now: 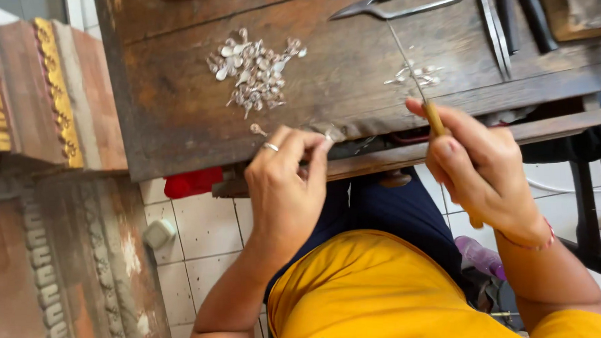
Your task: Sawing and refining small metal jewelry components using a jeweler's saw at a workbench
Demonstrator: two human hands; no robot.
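At the desk [177, 127] edge, your hands meet over a tiny silver piece [329, 135].
Your left hand [284, 183] pinches the piece; your right hand [479, 168], closed on a thin file [411, 73], slants away up-left.

My left hand [284, 183] pinches a small silver piece [329, 135] at the worn wooden bench [176, 113] edge; my right hand [479, 164] grips a thin wooden-handled file [415, 76], silver bits [256, 73] heaped beyond.
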